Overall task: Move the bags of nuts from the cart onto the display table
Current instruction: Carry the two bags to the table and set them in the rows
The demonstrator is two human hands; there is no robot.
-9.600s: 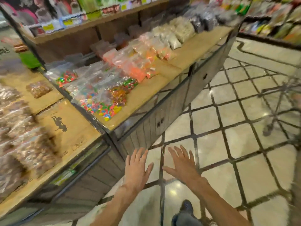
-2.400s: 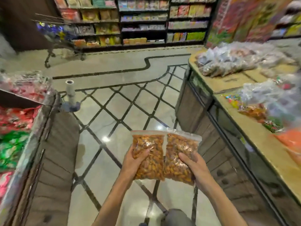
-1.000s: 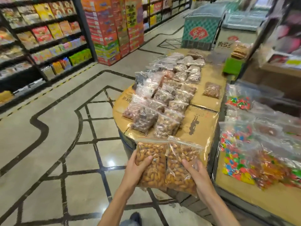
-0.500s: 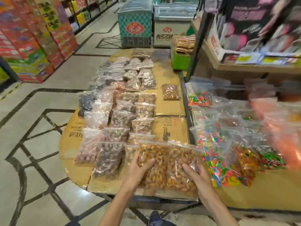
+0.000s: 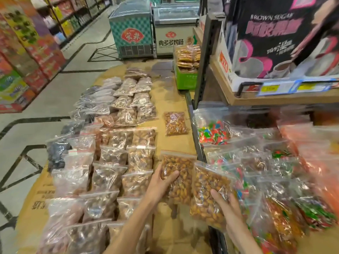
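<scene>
Showing "BROWN SUGAR" box [image 5: 271, 35] above display table [image 5: 172, 99], nut bags [image 5: 192, 184] in hands.

Left hand [image 5: 161, 182], right hand [image 5: 226, 208]: bare, no gloves, rings or watch. Forearms bare; no sleeves visible.

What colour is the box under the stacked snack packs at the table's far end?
Green cardboard box, white print; clearest in the head view.

Head view, looking down, close over display table [image 5: 172, 105].
</scene>
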